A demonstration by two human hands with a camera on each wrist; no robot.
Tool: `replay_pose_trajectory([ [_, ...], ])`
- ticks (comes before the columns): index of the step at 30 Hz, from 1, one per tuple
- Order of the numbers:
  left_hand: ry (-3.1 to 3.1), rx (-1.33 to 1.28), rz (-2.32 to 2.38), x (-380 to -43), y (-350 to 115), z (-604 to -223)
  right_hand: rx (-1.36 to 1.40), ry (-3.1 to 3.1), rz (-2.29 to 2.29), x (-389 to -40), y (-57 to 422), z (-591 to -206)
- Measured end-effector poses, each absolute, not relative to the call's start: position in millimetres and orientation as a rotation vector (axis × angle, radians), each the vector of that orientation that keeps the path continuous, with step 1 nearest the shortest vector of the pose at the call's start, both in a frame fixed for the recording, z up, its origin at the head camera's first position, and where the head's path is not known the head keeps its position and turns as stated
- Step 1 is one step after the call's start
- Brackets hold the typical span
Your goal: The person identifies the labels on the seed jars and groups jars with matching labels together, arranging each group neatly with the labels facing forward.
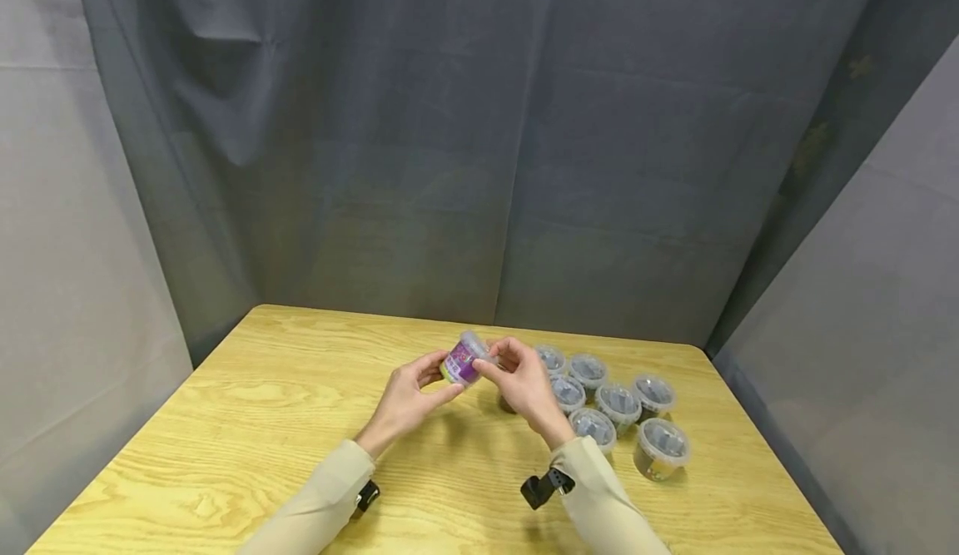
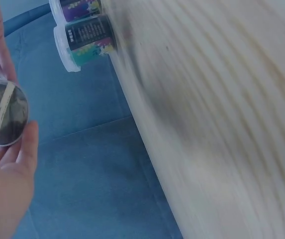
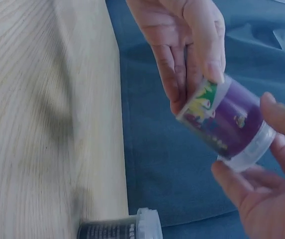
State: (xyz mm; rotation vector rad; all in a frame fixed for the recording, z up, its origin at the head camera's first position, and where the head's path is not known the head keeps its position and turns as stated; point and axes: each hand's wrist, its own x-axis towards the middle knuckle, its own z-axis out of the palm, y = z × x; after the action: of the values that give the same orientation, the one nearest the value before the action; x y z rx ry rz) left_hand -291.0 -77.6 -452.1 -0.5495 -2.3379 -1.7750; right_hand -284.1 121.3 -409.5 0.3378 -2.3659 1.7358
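A small plastic tub [image 1: 461, 361] with a purple label and a clear lid is held tilted above the table, between both hands. My left hand [image 1: 408, 397] grips its base end, thumb below and fingers behind. At the lid end, my right hand [image 1: 523, 380] pinches the rim between thumb and fingers. The right wrist view shows the purple tub [image 3: 227, 117] side on, its white lid [image 3: 254, 149] toward the right hand. From the left wrist, the tub's dark round bottom [image 2: 5, 113] is visible with a pale strip across it.
Several similar lidded tubs [image 1: 618, 403] stand grouped on the right part of the wooden table [image 1: 225, 422]. One tub [image 1: 663, 448] sits nearest the front right. A dark grey curtain [image 1: 419, 164] hangs behind the table, with pale panels at both sides.
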Motion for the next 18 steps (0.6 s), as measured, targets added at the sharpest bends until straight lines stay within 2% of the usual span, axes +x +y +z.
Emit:
replay_pose_trajectory([
  [11, -2.301, -0.489, -1.560, -292, -76, -454, 0.256, -2.358, 1.689, -285, 114, -412],
  [18, -2.365, -0.522, -1.559, -295, -87, -451, 0.314, -2.418, 1.576, -292, 109, -416],
])
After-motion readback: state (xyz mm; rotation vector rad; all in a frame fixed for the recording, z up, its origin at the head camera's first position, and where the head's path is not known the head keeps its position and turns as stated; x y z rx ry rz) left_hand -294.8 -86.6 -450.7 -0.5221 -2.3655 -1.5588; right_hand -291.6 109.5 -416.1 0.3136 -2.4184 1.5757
